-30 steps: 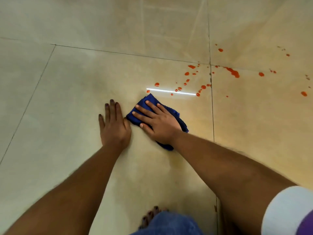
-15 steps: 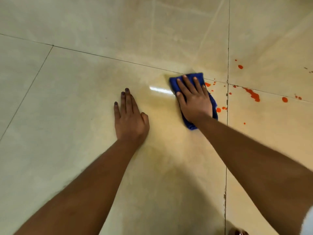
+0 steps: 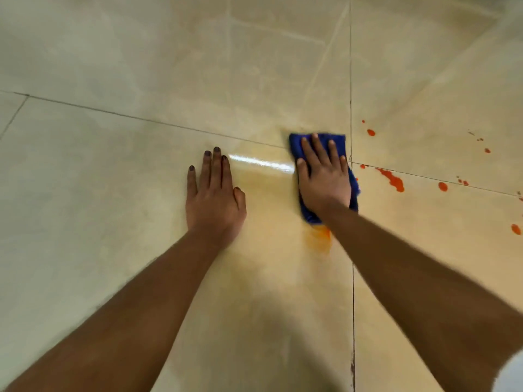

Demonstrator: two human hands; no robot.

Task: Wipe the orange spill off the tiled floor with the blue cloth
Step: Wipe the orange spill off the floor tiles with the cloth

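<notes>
We were partway through. Our right hand [image 3: 325,179] lay flat, fingers spread, pressing the cloth [image 3: 339,142] to the floor [image 3: 113,193] just left of the tile joint; our left hand [image 3: 213,193] rested open and empty beside it as a prop. The tile between them looked mostly clean, though an orange smear [image 3: 319,239] remained just below the cloth. The drops [image 3: 393,179] to the right were untouched, so much wiping was left.

Bare forearms, dark-polished nails on the left hand [image 3: 213,199], white sleeve edge [image 3: 510,372] at the right arm.
</notes>
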